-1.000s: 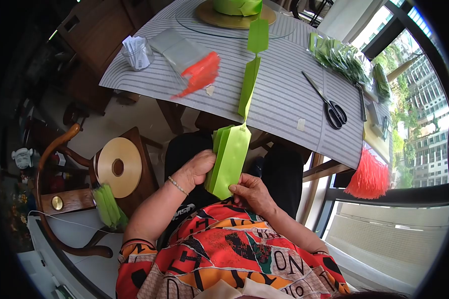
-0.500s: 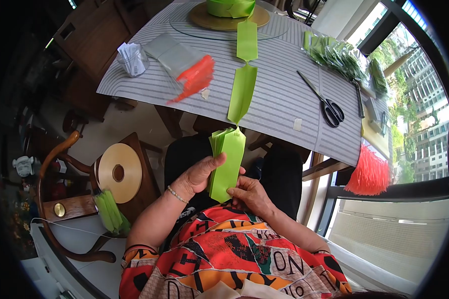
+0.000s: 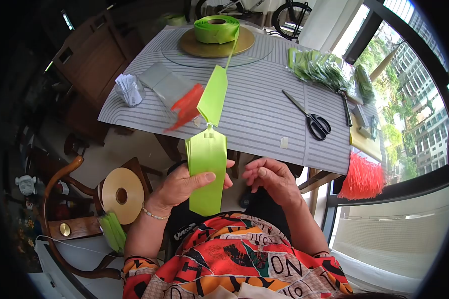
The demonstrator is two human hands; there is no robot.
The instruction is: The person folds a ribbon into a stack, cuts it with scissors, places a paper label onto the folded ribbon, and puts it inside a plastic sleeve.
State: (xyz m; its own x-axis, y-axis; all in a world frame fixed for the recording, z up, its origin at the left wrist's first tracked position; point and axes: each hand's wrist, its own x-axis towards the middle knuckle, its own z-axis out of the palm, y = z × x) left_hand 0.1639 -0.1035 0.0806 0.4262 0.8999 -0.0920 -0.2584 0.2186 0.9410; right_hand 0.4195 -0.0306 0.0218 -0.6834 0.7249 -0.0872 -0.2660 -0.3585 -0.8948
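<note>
On the chair (image 3: 65, 170) at your left, a tan roll (image 3: 122, 179) lies with a green bundle (image 3: 113, 233) against it. Next comes your left hand (image 3: 177, 188), gripping the green stack (image 3: 207, 159) over your lap, thumb across its front and fingertips showing past its right edge. From the stack's narrow top, the strip (image 3: 214, 94) climbs over the table (image 3: 264, 114) to the green roll (image 3: 217, 32). The step looks like gathering the strip panel on panel; the next move would seem to call for a steady left grip, edges level, and the strip's next panel laid flat. Just right of the stack, your right hand (image 3: 277, 182) touches nothing visible, its fingers loosely bent and apart. Farther right lie the scissors (image 3: 315, 124), then the red fringe (image 3: 361, 177).
</note>
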